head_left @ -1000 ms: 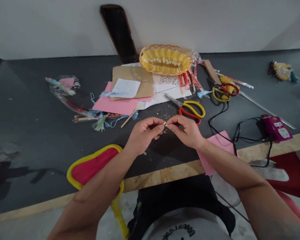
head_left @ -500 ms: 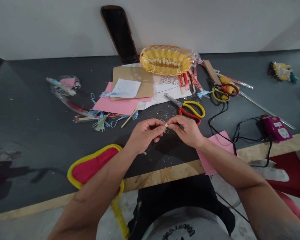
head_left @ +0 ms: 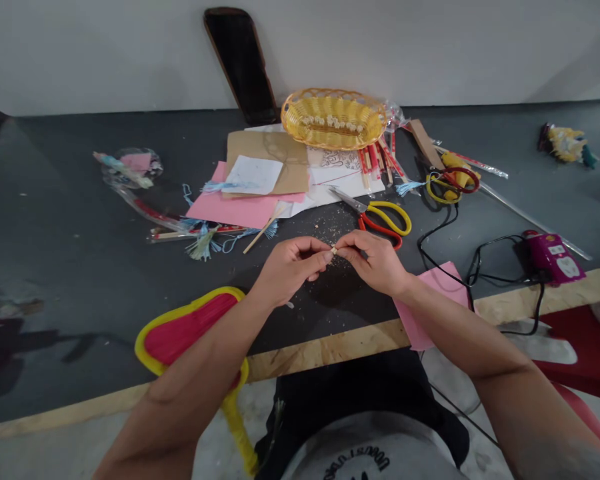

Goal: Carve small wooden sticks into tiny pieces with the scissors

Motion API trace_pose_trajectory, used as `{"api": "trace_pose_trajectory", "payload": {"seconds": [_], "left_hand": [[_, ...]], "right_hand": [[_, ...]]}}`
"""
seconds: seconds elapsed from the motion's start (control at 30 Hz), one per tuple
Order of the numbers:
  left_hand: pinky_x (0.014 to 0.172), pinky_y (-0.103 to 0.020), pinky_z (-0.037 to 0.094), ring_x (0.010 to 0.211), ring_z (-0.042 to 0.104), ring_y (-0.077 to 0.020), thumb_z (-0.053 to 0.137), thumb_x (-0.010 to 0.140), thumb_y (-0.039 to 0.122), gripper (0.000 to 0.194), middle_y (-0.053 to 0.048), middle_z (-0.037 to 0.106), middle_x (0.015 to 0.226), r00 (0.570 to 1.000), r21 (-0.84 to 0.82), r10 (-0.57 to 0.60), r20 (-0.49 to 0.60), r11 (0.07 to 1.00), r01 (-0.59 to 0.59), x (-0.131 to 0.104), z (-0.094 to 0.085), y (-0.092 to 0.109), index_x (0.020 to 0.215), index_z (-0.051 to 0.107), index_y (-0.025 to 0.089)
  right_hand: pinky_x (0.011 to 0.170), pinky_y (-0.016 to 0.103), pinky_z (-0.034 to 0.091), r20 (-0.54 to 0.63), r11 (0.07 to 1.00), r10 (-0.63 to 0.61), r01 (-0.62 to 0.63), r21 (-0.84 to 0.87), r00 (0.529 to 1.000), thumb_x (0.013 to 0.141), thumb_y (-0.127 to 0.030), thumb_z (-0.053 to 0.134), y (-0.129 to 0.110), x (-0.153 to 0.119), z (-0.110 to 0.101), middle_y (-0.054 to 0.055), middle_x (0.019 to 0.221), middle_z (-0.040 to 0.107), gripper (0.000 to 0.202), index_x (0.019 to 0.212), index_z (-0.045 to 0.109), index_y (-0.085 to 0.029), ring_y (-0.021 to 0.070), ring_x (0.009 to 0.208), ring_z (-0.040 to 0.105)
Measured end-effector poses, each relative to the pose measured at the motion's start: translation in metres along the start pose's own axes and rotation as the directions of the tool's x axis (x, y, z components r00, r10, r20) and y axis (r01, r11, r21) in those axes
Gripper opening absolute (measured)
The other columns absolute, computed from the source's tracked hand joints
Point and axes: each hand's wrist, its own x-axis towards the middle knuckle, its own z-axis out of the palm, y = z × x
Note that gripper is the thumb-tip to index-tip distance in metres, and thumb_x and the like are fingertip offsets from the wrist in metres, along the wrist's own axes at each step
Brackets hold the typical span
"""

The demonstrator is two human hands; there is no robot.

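Between my fingertips is a small pale piece [head_left: 335, 251], too small to name for certain. My left hand [head_left: 294, 268] pinches it from the left, and my right hand [head_left: 373, 262] grips it from the right, thumb against forefinger. Both hands are closed and meet over the dark table [head_left: 115, 280], where pale crumbs lie scattered beneath them. Just beyond my right hand rest scissors [head_left: 375, 219] with one red and one yellow handle. A yellow woven basket [head_left: 330, 138] farther back holds several small pale pieces.
A phone [head_left: 243, 67] leans on the wall. Pink paper [head_left: 230, 210], brown card [head_left: 293, 160] and tassels [head_left: 203, 245] lie beyond my left hand. A red fan-shaped thing with yellow edging [head_left: 190, 327] lies under my left forearm. At right are a purple socket box [head_left: 553, 257] and black cables.
Both hands keep almost the same pinch on the small pale piece, which looks slightly turned. The whole view has shifted very slightly.
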Motion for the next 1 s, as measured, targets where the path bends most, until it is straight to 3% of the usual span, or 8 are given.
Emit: {"api": "trace_pose_trajectory", "payload": {"seconds": [0.17, 0.27, 0.4, 0.53, 0.63, 0.8, 0.9, 1.0], "left_hand": [[0.047, -0.019, 0.038, 0.053, 0.050, -0.0068, 0.086, 0.069, 0.040, 0.032, -0.001, 0.064, 0.065, 1.000, 0.074, 0.017, -0.003, 0.997, -0.017, 0.000, -0.002, 0.002, 0.083, 0.075, 0.013], [0.048, -0.020, 0.039, 0.053, 0.050, -0.0076, 0.086, 0.070, 0.039, 0.030, -0.002, 0.064, 0.064, 0.995, 0.126, 0.070, -0.070, 0.990, -0.061, 0.004, -0.010, 0.006, 0.083, 0.076, 0.014], [0.046, -0.020, 0.037, 0.052, 0.049, -0.0076, 0.084, 0.071, 0.039, 0.029, -0.001, 0.062, 0.064, 0.966, 0.141, 0.164, -0.202, 0.980, -0.137, 0.011, -0.022, 0.010, 0.085, 0.076, 0.015], [0.047, -0.019, 0.041, 0.058, 0.055, -0.0096, 0.083, 0.071, 0.042, 0.031, -0.002, 0.065, 0.070, 0.960, 0.186, 0.178, -0.214, 0.973, -0.138, 0.013, -0.023, 0.008, 0.088, 0.076, 0.017], [0.044, -0.019, 0.038, 0.059, 0.055, -0.0103, 0.084, 0.069, 0.042, 0.031, -0.001, 0.063, 0.068, 0.962, 0.162, 0.162, -0.220, 0.978, -0.128, 0.013, -0.021, 0.008, 0.087, 0.076, 0.018], [0.042, -0.020, 0.032, 0.052, 0.046, -0.0078, 0.084, 0.069, 0.040, 0.028, 0.002, 0.054, 0.061, 0.967, 0.108, 0.136, -0.216, 0.987, -0.115, 0.014, -0.021, 0.008, 0.084, 0.074, 0.019], [0.042, -0.020, 0.030, 0.049, 0.042, -0.0071, 0.084, 0.067, 0.038, 0.026, 0.004, 0.050, 0.057, 0.965, 0.093, 0.144, -0.219, 0.988, -0.127, 0.015, -0.021, 0.009, 0.079, 0.072, 0.018], [0.043, -0.020, 0.031, 0.049, 0.042, -0.0068, 0.084, 0.066, 0.037, 0.026, 0.004, 0.050, 0.057, 0.961, 0.089, 0.154, -0.229, 0.987, -0.137, 0.015, -0.020, 0.011, 0.076, 0.070, 0.017]], "right_hand": [[0.076, 0.028, 0.053, 0.007, 0.999, -0.029, 0.029, -0.027, 1.000, 0.100, -0.024, 0.056, 0.002, 0.001, -0.002, 0.003, 0.087, 0.073, 0.013, 0.092, 0.066, -0.022, 0.0154, 0.082, 0.067], [0.080, 0.033, 0.053, 0.033, 0.990, -0.056, 0.059, -0.131, 0.998, 0.100, -0.023, 0.055, 0.008, 0.004, -0.007, 0.004, 0.088, 0.074, 0.014, 0.091, 0.066, -0.022, 0.0179, 0.084, 0.066], [0.084, 0.040, 0.051, 0.149, 0.946, -0.060, 0.103, -0.307, 0.987, 0.101, -0.025, 0.051, 0.016, 0.005, -0.006, 0.007, 0.089, 0.074, 0.021, 0.090, 0.069, -0.022, 0.0216, 0.082, 0.062], [0.084, 0.041, 0.051, 0.243, 0.920, -0.048, 0.137, -0.366, 0.969, 0.100, -0.021, 0.048, 0.020, 0.004, -0.001, 0.009, 0.092, 0.075, 0.024, 0.094, 0.071, -0.020, 0.0232, 0.084, 0.061], [0.089, 0.043, 0.051, 0.170, 0.920, -0.041, 0.104, -0.377, 0.985, 0.099, -0.018, 0.047, 0.025, 0.008, -0.012, 0.010, 0.099, 0.075, 0.025, 0.101, 0.072, -0.020, 0.0246, 0.091, 0.063], [0.096, 0.050, 0.048, -0.081, 0.786, 0.149, -0.168, -0.595, 0.985, 0.097, -0.024, 0.050, 0.037, 0.012, -0.049, 0.013, 0.105, 0.072, 0.020, 0.106, 0.068, -0.020, 0.0305, 0.101, 0.062], [0.091, 0.052, 0.049, -0.100, 0.676, 0.258, -0.254, -0.692, 0.961, 0.092, -0.035, 0.062, 0.046, 0.009, -0.058, 0.016, 0.104, 0.069, 0.026, 0.110, 0.065, -0.017, 0.0339, 0.100, 0.061], [0.091, 0.051, 0.049, -0.039, 0.672, 0.283, -0.227, -0.705, 0.958, 0.089, -0.038, 0.066, 0.050, 0.005, -0.055, 0.016, 0.105, 0.069, 0.038, 0.120, 0.061, -0.018, 0.0341, 0.101, 0.062]]}}
